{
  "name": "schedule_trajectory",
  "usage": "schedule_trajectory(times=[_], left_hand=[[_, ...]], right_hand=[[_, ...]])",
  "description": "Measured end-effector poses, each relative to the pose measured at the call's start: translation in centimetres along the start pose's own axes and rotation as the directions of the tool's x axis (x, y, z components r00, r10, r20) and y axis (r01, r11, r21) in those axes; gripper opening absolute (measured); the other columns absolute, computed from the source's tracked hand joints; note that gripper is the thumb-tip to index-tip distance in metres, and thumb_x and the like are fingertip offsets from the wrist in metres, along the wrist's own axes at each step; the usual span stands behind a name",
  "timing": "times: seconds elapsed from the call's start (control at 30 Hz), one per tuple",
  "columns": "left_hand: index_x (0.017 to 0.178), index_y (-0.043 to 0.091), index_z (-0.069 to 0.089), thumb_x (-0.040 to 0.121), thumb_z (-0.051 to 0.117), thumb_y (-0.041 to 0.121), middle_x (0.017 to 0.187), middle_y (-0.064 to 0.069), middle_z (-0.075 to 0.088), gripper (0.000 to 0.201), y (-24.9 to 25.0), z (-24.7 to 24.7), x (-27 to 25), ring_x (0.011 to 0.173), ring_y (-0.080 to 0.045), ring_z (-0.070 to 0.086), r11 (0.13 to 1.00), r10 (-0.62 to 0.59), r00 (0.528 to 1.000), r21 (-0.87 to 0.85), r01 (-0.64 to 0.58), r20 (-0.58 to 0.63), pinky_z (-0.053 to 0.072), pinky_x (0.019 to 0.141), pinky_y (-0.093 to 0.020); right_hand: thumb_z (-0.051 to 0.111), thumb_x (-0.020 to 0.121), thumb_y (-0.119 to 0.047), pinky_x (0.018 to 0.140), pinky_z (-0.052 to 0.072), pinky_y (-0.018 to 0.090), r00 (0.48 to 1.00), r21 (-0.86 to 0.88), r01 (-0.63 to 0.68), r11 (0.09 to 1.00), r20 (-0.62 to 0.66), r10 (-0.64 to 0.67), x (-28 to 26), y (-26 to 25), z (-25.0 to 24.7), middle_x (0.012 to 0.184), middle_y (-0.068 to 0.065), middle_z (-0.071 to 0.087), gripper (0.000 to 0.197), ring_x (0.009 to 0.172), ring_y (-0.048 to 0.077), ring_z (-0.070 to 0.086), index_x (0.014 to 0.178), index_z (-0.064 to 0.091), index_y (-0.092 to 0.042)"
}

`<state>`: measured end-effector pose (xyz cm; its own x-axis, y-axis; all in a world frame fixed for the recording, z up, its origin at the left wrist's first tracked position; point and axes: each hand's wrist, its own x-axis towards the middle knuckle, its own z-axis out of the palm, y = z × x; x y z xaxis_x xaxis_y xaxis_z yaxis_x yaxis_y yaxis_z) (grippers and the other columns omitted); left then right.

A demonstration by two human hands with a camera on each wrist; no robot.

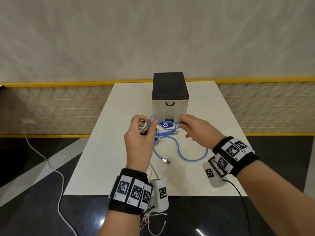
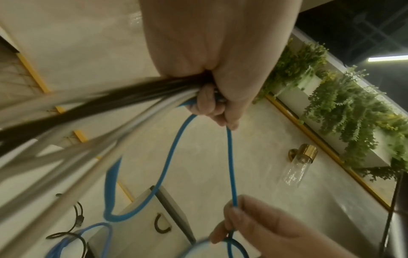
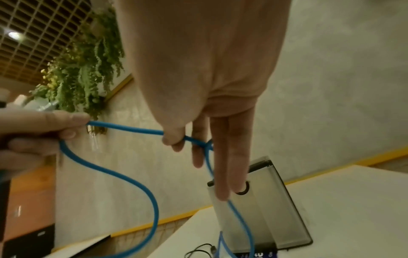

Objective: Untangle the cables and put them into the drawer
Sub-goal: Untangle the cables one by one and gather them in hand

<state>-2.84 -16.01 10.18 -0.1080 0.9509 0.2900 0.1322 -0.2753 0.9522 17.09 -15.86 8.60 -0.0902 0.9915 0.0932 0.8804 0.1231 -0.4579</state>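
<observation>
We are mid-untangle: our left hand grips a bunch of plug ends and cables above the white table, while the right hand pinches the blue cable between thumb and forefinger, other fingers straight, a short run taut between both hands. The rest of the blue cable loops on the table, near the drawer, which looks closed. Next we judge 1 strand must be drawn free of the bunch, then the drawer opened.

Cables before drawer, on table
</observation>
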Motion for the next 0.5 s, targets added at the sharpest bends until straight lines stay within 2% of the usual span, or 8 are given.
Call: schedule_trajectory(times=[0.07, 0.13, 0.23, 0.3, 0.33, 0.37, 0.43, 0.5], left_hand=[[0.082, 0.021, 0.053, 0.086, 0.076, 0.016, 0.067, 0.011, 0.054, 0.023, 0.1, -0.9, 0.4, 0.056, 0.003, 0.050, 1.000, 0.006, 0.994, -0.027, -0.009, -0.106, 0.042, 0.058, -0.008], [0.082, 0.023, 0.053, 0.085, 0.076, 0.020, 0.070, 0.009, 0.055, 0.023, 0.1, -2.4, 1.3, 0.058, 0.002, 0.051, 1.000, 0.008, 0.979, -0.028, -0.014, -0.202, 0.043, 0.060, -0.009], [0.089, 0.017, 0.058, 0.086, 0.076, 0.028, 0.071, 0.003, 0.059, 0.021, -1.0, -4.4, 2.7, 0.066, -0.015, 0.058, 0.996, -0.049, 0.980, 0.068, 0.063, -0.191, 0.052, 0.069, -0.030], [0.102, 0.016, 0.064, 0.086, 0.076, 0.026, 0.084, 0.000, 0.066, 0.023, -1.6, -4.7, 2.6, 0.078, -0.025, 0.066, 0.985, -0.092, 0.984, 0.128, 0.111, -0.150, 0.057, 0.081, -0.042], [0.114, 0.017, 0.064, 0.085, 0.077, 0.023, 0.093, 0.000, 0.068, 0.032, -1.6, -4.6, 2.3, 0.084, -0.022, 0.067, 0.986, -0.083, 0.989, 0.134, 0.100, -0.126, 0.057, 0.086, -0.038], [0.124, 0.018, 0.061, 0.084, 0.078, 0.020, 0.099, 0.003, 0.066, 0.043, -1.4, -4.2, 1.8, 0.087, -0.012, 0.067, 0.989, -0.052, 0.994, 0.132, 0.064, -0.091, 0.055, 0.087, -0.026], [0.131, 0.016, 0.056, 0.081, 0.079, 0.014, 0.099, 0.015, 0.062, 0.054, -0.5, -2.9, 0.9, 0.087, 0.006, 0.061, 0.993, 0.020, 0.999, 0.119, -0.023, 0.033, 0.047, 0.082, -0.007], [0.116, 0.016, 0.063, 0.078, 0.082, 0.015, 0.107, 0.024, 0.061, 0.042, -0.1, -1.3, 0.1, 0.095, 0.009, 0.060, 0.991, 0.049, 0.981, 0.113, -0.071, 0.187, 0.048, 0.087, -0.013]], right_hand=[[0.036, 0.101, -0.036, 0.071, 0.053, 0.038, 0.997, -0.184, -0.076, 0.980, 0.009, 0.079, 0.3, 1.2, 0.2, 0.123, 0.004, 0.049, 0.025, 0.081, 0.030, 0.064, 0.113, 0.051, -0.020], [0.037, 0.101, -0.030, 0.073, 0.055, 0.044, 0.975, -0.250, -0.202, 0.947, 0.037, 0.218, 0.0, 2.7, 0.1, 0.128, 0.009, 0.046, 0.024, 0.076, 0.036, 0.065, 0.112, 0.053, -0.016], [0.034, 0.100, -0.016, 0.061, 0.056, 0.042, 0.951, -0.013, -0.298, 0.955, 0.083, 0.298, -0.7, 3.8, -0.2, 0.106, 0.010, 0.052, 0.020, 0.063, 0.032, 0.068, 0.099, 0.053, -0.010], [0.033, 0.100, -0.015, 0.061, 0.055, 0.040, 0.954, 0.153, -0.300, 0.942, 0.046, 0.297, -0.9, 3.3, -0.4, 0.099, 0.010, 0.056, 0.020, 0.066, 0.029, 0.068, 0.097, 0.053, -0.012], [0.034, 0.100, -0.014, 0.063, 0.055, 0.039, 0.960, 0.193, -0.276, 0.941, 0.010, 0.280, -0.9, 2.7, -0.7, 0.096, 0.010, 0.057, 0.020, 0.068, 0.028, 0.069, 0.097, 0.054, -0.014], [0.034, 0.100, -0.014, 0.065, 0.055, 0.037, 0.969, 0.200, -0.234, 0.951, -0.034, 0.246, -0.9, 1.9, -0.9, 0.095, 0.008, 0.058, 0.020, 0.069, 0.025, 0.069, 0.098, 0.055, -0.016], [0.037, 0.101, -0.014, 0.066, 0.056, 0.032, 0.984, 0.155, -0.121, 0.980, -0.115, 0.139, -0.9, 0.1, -1.4, 0.100, 0.006, 0.060, 0.021, 0.070, 0.021, 0.068, 0.105, 0.058, -0.015], [0.040, 0.100, -0.015, 0.070, 0.055, 0.033, 0.986, 0.091, -0.004, 0.996, -0.167, 0.020, -1.1, -2.1, -2.0, 0.104, 0.006, 0.062, 0.024, 0.073, 0.021, 0.067, 0.113, 0.060, -0.014]])
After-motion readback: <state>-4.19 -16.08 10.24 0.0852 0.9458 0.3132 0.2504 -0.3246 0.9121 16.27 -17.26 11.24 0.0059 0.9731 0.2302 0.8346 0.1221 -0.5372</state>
